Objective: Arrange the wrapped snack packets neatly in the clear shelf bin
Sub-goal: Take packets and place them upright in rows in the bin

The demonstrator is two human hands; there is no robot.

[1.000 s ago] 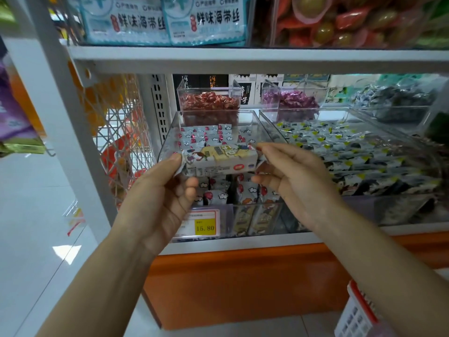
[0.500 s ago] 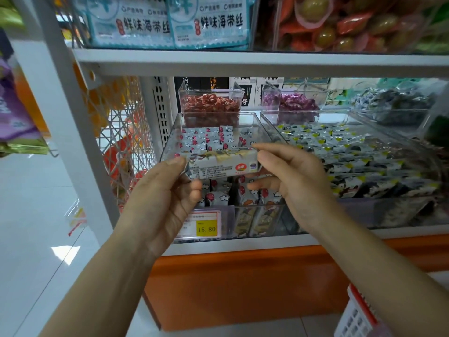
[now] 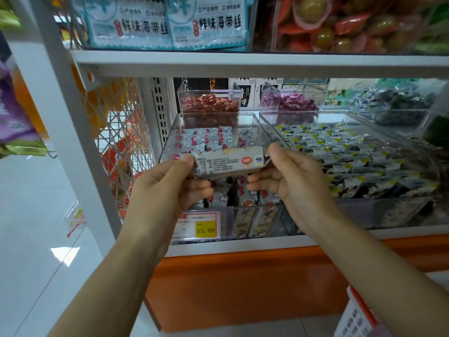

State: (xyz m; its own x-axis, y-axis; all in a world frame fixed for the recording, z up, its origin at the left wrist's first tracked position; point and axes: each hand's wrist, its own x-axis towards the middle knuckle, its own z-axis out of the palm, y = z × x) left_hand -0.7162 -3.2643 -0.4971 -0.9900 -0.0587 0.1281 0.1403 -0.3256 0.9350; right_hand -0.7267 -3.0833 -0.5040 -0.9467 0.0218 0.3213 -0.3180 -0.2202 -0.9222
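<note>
Both hands hold one long white wrapped snack packet [image 3: 228,162] with small printed text and a red round logo. The left hand [image 3: 170,188] pinches its left end between thumb and curled fingers. The right hand [image 3: 291,181] pinches the right end the same way, thumb on top. The packet lies level and crosswise between them, over the front part of the clear plastic shelf bin [image 3: 264,132] and above the packets there. Whether it touches them cannot be told.

Inside the bin, white packets with red spots and cloud prints [image 3: 209,137] lie in rows at the back. More of them stand below the hands at the front. A white price label with a yellow field reading 15.80 [image 3: 206,229] sits on the bin's front face.

Just beside it on the right, a wider clear bin [image 3: 388,132] holds yellow-and-black wrapped packets [image 3: 340,152]. Behind the two bins stand a small clear box of red-wrapped sweets [image 3: 209,105] and another of purple-wrapped sweets [image 3: 291,103]. The white metal shelf [image 3: 243,62] above carries pale blue seaweed packs [image 3: 206,23]. An orange base panel [image 3: 243,283] runs under the lower shelf, and a white wire mesh panel [image 3: 119,142] closes the left side.
</note>
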